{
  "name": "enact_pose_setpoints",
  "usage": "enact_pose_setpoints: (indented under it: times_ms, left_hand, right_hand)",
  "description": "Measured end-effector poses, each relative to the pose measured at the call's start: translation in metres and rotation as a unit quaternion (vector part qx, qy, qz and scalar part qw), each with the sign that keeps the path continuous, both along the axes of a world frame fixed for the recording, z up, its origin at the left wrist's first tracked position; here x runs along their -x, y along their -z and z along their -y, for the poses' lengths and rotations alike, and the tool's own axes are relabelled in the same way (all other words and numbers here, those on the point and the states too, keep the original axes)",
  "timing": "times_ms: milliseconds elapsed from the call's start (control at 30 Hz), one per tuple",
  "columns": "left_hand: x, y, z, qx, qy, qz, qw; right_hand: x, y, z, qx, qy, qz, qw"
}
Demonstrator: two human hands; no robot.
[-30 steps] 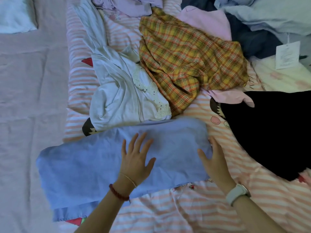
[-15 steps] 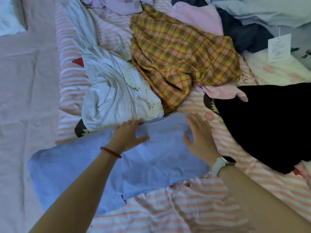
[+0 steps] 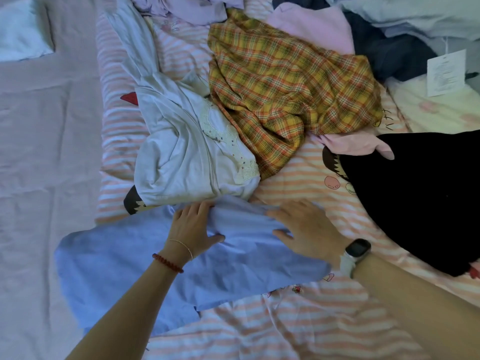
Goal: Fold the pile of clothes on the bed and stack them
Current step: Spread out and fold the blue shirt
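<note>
A light blue garment lies spread across the near left of the striped bed cover. My left hand grips its far edge, fingers curled over the fabric and thumb underneath. My right hand holds the same edge further right, the cloth pinched between thumb and fingers. The fabric bunches into a raised ridge between the two hands. Beyond it lies the unfolded pile: a white garment with lace trim, a yellow plaid garment and a black garment.
More clothes crowd the far side: lilac, pink, navy and pale blue, with a paper tag. A plain pink sheet covers the left. A white folded item sits far left.
Both hands went from lying flat on the blue garment to its far edge. They now hold that edge, and the cloth has bunched up between them.
</note>
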State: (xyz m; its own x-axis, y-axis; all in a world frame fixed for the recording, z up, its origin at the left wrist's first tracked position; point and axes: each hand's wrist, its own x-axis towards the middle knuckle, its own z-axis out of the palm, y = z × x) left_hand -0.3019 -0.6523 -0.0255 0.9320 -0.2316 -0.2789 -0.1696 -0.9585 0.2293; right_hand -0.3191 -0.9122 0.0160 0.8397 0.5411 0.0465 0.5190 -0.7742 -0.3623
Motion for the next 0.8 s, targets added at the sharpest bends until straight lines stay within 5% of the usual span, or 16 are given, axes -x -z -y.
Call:
enact_pose_setpoints:
  times_ms: [167, 433, 633, 800]
  left_hand:
    - [0.003, -0.006, 0.004, -0.035, 0.032, 0.005, 0.999]
    - [0.03, -0.018, -0.003, 0.069, 0.09, 0.198, 0.974]
    - [0.033, -0.025, -0.007, 0.091, 0.132, 0.204, 0.966]
    - [0.037, -0.037, -0.011, 0.097, 0.154, 0.188, 0.965]
  right_hand:
    - [0.019, -0.003, -0.003, 0.001, -0.055, -0.054, 0.997]
    - [-0.022, 0.006, -0.025, -0.035, 0.038, -0.144, 0.988]
    - [-0.049, 0.008, -0.017, -0.028, 0.029, -0.281, 0.959]
    - [-0.049, 0.005, -0.006, 0.027, -0.044, -0.292, 0.955]
